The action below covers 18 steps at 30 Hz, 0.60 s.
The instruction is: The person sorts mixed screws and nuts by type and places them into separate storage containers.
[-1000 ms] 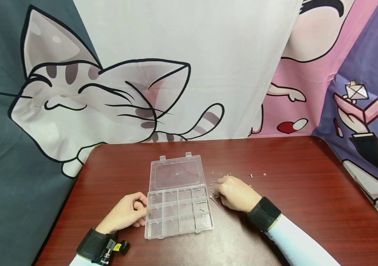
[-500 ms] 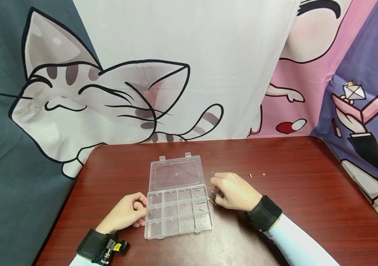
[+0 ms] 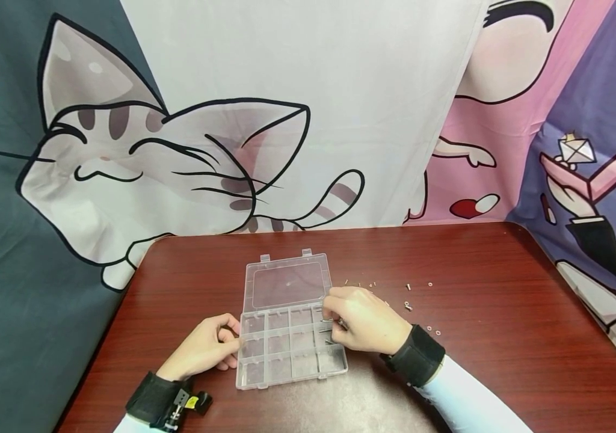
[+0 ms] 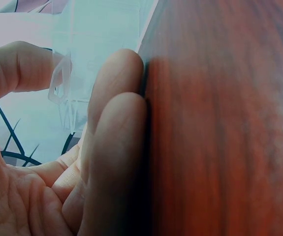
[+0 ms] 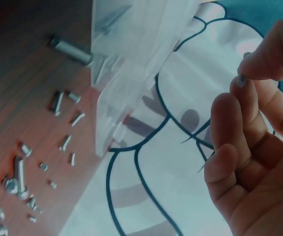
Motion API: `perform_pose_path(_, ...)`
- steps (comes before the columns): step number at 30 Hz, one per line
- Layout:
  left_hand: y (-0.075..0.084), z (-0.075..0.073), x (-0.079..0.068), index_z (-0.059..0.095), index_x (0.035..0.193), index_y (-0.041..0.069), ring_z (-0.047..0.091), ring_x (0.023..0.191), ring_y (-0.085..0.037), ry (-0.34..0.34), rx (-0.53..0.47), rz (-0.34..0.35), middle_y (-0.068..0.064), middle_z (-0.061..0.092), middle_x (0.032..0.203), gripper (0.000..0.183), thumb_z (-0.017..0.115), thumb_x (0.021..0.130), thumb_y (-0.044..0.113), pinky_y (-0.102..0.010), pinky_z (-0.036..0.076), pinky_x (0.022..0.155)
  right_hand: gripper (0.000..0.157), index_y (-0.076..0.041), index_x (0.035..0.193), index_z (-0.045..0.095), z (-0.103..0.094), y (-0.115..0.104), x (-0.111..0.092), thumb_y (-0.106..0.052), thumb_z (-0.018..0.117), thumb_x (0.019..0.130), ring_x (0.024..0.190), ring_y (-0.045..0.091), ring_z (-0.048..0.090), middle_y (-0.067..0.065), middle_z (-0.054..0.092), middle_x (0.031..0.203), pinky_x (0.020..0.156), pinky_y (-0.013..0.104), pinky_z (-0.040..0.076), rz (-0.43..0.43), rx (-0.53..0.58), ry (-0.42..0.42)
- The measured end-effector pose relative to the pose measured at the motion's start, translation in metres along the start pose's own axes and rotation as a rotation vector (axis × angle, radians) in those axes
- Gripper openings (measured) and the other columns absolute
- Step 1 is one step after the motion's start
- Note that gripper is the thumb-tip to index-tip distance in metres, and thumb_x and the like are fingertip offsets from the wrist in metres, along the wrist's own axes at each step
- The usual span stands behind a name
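A clear plastic compartment box (image 3: 278, 364) lies on the table with its lid (image 3: 289, 282) folded back. At its left side, my left hand (image 3: 200, 347) holds the edge with thumb and curled fingers; the left wrist view has the thumb (image 4: 33, 69) against the box wall. My right hand (image 3: 370, 319) hovers over the right-hand column of compartments. Between its thumb and index finger it pinches a small metal screw (image 5: 241, 81), mostly covered by the fingertips. Several screws show inside the right column, partly hidden by that hand.
Loose screws (image 3: 408, 287) and small nuts (image 3: 430, 284) lie scattered on the reddish-brown table (image 3: 470, 258) right of the box. One longer screw (image 5: 70, 49) lies close to the box wall. A printed cat curtain (image 3: 205, 156) hangs behind the table.
My right hand has moved left from the loose screws to over the box's right column, uncovering more hardware on the table. The left hand and the box have stayed in place.
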<state>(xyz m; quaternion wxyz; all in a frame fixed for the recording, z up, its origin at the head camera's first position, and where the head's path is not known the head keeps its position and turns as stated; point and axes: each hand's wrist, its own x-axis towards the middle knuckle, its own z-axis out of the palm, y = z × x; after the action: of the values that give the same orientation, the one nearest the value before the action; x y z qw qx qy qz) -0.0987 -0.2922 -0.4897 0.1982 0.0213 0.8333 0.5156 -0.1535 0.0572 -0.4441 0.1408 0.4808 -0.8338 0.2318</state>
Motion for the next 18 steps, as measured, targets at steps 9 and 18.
perform_pose_path(9,0.0,0.0,0.0,0.053,0.105,-0.004,0.067,0.058,-0.028,-0.001,-0.006,-0.001,-0.015,0.066,0.07,0.03,0.066,0.086,0.015,-0.041,0.056,0.053,0.018,-0.019,0.08,0.058,0.002,-0.006,0.003,-0.009,0.065,0.067,0.068,0.001,0.044,-0.01,0.049,0.077,0.063,0.016,0.04,-0.041,-0.007,-0.001)
perform_pose_path(18,0.001,0.0,0.0,0.054,0.105,-0.003,0.067,0.059,-0.028,-0.002,-0.011,0.0,-0.015,0.066,0.07,0.03,0.067,0.086,0.016,-0.041,0.056,0.053,0.106,-0.014,0.156,0.036,0.003,-0.009,-0.014,-0.08,0.056,0.076,0.148,0.035,0.027,0.013,0.026,0.163,0.116,0.05,0.028,0.022,-0.056,-0.242)
